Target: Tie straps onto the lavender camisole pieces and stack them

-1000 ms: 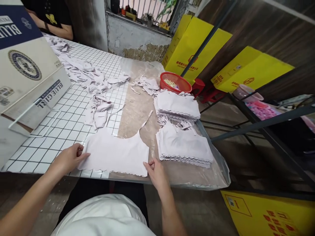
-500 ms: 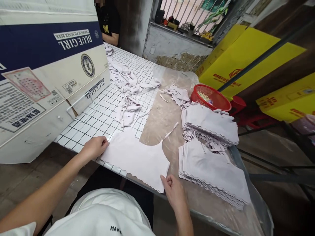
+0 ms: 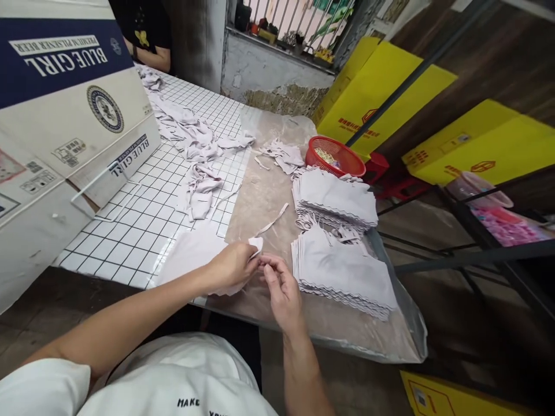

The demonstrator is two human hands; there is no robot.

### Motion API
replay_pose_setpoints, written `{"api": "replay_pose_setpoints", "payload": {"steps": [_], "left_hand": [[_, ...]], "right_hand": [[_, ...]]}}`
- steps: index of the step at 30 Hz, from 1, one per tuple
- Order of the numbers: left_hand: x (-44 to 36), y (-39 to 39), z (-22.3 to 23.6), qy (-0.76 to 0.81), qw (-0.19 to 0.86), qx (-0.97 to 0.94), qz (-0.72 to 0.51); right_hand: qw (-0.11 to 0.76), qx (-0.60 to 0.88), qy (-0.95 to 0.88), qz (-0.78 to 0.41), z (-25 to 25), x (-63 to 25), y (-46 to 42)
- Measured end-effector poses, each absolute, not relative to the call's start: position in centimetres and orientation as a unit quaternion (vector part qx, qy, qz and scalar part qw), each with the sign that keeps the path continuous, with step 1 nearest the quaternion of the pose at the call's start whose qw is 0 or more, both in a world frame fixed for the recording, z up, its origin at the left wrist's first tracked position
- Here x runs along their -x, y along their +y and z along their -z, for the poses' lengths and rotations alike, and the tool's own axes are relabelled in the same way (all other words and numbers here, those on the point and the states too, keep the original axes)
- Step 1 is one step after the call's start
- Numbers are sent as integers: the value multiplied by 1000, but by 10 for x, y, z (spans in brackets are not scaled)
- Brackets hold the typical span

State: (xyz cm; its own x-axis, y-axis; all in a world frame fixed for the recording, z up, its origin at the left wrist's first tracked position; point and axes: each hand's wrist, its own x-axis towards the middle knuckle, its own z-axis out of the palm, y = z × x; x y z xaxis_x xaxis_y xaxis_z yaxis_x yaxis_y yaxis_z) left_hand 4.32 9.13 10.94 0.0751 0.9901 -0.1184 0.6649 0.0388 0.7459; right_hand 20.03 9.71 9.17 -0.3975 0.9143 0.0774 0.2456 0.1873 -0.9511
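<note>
A pale lilac camisole top (image 3: 191, 251) lies at the table's front edge, its right side lifted and gathered. My left hand (image 3: 236, 263) reaches across it, closed on the gathered fabric, with a bit of cloth sticking up above the knuckles. Close beside it, my right hand (image 3: 284, 292) has loosely curled fingers whose tips meet my left fingertips. Between that thumb and the fingers I see no cloth. A thin strap (image 3: 274, 219) trails up over the plastic cover. My left forearm hides part of the top.
Neat stacks of tops with scalloped edges, a near stack (image 3: 347, 268) and a far stack (image 3: 338, 196), lie at right. Behind them sits a red basket (image 3: 355, 164). Loose tops (image 3: 186, 130) spread over the grid cloth. A large carton (image 3: 56, 115) blocks the left. Another person (image 3: 147, 34) sits beyond.
My left hand has moved right from the top's left edge to its right side. My right hand has risen slightly to meet it. The top's flat right side is now gathered up.
</note>
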Motion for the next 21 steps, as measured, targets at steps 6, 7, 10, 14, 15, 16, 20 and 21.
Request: {"api": "replay_pose_setpoints", "payload": {"steps": [6,7,10,14,15,16,20,21], "left_hand": [[-45,118,-149,531,543,-430,-488],[-48,120,-159,513,566,-387,-517],[-53,123,-188,456,590,-319,-584],[-34,134,-213,442,537,-332,-637],[-25,142,-215,457,515,-333,-644],[-15,152,-217,478,495,-328,-647],[28,200,-228,574,436,-274,-637],[37,209,-233,583,423,-266,-641]], "right_hand": [[406,483,-647,-428,-61,-182,79],[409,497,-647,-408,-57,-179,78],[399,533,-655,-357,-50,-179,83],[341,556,-684,-327,-52,-204,116],[336,553,-694,-316,-57,-211,129],[334,547,-706,-301,-63,-217,145],[368,526,-743,-190,-113,-228,217],[382,524,-746,-155,-130,-228,234]]}}
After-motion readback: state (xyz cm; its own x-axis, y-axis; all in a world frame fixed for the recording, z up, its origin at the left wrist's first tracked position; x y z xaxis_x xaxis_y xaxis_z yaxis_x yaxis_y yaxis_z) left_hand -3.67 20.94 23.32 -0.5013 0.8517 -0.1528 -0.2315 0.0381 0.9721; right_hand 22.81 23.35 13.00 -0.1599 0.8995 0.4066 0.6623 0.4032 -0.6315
